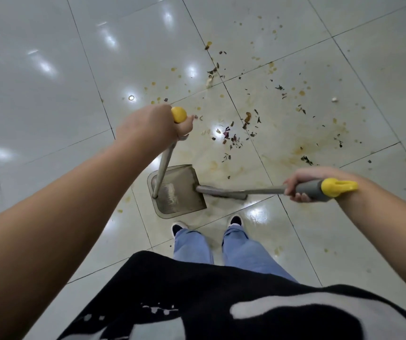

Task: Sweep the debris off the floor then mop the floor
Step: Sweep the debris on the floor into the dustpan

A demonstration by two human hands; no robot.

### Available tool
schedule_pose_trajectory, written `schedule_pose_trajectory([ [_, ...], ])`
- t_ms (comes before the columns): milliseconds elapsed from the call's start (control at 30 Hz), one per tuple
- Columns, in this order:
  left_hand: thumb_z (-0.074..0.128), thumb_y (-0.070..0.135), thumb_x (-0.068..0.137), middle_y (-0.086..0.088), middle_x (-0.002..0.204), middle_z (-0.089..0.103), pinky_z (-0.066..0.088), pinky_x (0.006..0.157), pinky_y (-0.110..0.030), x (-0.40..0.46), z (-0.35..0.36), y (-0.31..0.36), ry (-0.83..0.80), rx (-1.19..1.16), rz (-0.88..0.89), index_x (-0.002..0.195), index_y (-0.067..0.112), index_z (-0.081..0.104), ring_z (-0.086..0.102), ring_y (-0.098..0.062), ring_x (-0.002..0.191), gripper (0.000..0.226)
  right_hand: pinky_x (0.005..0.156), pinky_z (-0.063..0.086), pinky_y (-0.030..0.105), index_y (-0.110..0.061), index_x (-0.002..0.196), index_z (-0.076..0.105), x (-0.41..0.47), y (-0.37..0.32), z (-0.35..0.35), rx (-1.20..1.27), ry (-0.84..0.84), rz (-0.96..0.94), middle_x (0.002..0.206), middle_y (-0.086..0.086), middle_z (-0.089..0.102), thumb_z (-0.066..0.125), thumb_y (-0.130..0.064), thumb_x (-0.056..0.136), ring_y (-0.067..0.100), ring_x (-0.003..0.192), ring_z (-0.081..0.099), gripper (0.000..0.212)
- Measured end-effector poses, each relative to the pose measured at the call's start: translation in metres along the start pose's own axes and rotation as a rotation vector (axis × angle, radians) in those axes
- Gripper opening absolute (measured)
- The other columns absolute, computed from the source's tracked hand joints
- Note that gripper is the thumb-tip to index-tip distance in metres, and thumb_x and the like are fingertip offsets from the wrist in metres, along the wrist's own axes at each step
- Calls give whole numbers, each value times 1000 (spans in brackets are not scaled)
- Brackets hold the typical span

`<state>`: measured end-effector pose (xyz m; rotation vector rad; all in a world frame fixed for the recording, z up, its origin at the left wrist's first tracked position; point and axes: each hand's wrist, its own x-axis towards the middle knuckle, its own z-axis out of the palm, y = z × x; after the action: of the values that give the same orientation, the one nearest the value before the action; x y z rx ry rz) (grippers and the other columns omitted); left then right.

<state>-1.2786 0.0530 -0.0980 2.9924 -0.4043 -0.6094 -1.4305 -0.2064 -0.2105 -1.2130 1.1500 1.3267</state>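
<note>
Light: bright, even, from overhead
Glare: white spots on the glossy pale tiled floor (50, 119)
Edges: grout lines bow, wide-angle
Focus: slightly soft

Open tile floor (50, 82) to the left & far ahead, nothing standing there. Straight ahead the debris (231, 136) lies flat, no barrier above it. Near the feet (207, 224) it's tight: dustpan (180, 190) w/ its upright handle (164, 165) on the left, broom (224, 192) stick crossing low on the right. Gap between the two forearms stays free.

glossy tiled floor (50, 119), matt plastic dustpan (184, 192)
</note>
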Motion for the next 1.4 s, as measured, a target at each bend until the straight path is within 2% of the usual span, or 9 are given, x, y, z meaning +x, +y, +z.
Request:
schedule_pose_trajectory([
  [333,43,58,87,-1,55,41,25,47,-21,-6,10,-10,22,-7,26,60,15,37,38,-16,49,51,26,36,11,-4,75,41,16,-36,-12,285,53,-152,38,7,44,38,-7,95,9,24,44,20],
  [600,41,59,87,-2,57,40,25,47,-21,-4,10,-13,21,-5,25,61,15,36,38,-17,49,52,28,35,8,-12,79,37,-1,-30,2,364,27,-288,64,3,31,32,1,95,8,25,41,21],
  [700,41,61,87,-2,58,41,26,47,-21,-3,11,-22,24,3,19,61,15,37,39,-17,50,53,29,35,7,-15,101,44,-33,-23,7,284,11,-270,63,6,32,32,2,95,7,25,40,21],
  [800,41,61,87,-2,57,41,27,47,-21,-3,12,-20,11,-6,31,61,14,38,39,-17,50,53,28,36,8,-9,141,35,-48,-7,14,196,31,-217,62,8,35,34,2,95,8,25,40,47],
  [900,42,60,87,-2,58,41,27,47,-21,0,10,-18,7,-11,39,61,14,37,39,-17,50,53,26,34,8,-11,101,47,-47,-2,22,274,-10,-117,63,7,35,37,-4,96,8,23,40,13],
  [1000,42,59,87,-2,57,41,26,47,-21,1,8,-19,12,-26,44,61,14,37,39,-17,49,52,26,37,9,-5,76,44,-27,3,29,393,-39,-34,53,6,41,41,-11,96,7,23,40,21],
  [1167,43,58,88,2,52,41,24,47,-21,1,4,-31,22,-53,33,60,15,36,38,-14,48,51,27,40,12,-2,80,43,-4,-3,41,610,-50,-84,42,9,45,38,-13,96,8,25,44,21],
  [1333,44,59,87,2,54,42,24,47,-22,2,6,-36,18,-56,33,59,17,37,39,-14,48,50,26,36,11,-2,75,43,22,-17,69,406,43,-111,55,9,44,40,-4,94,10,22,42,20],
  [1400,43,60,86,1,56,43,25,47,-21,1,9,-35,8,-62,37,60,17,38,40,-16,50,50,29,37,12,3,87,47,26,-20,82,352,108,-180,63,10,40,42,5,90,15,25,43,6],
])
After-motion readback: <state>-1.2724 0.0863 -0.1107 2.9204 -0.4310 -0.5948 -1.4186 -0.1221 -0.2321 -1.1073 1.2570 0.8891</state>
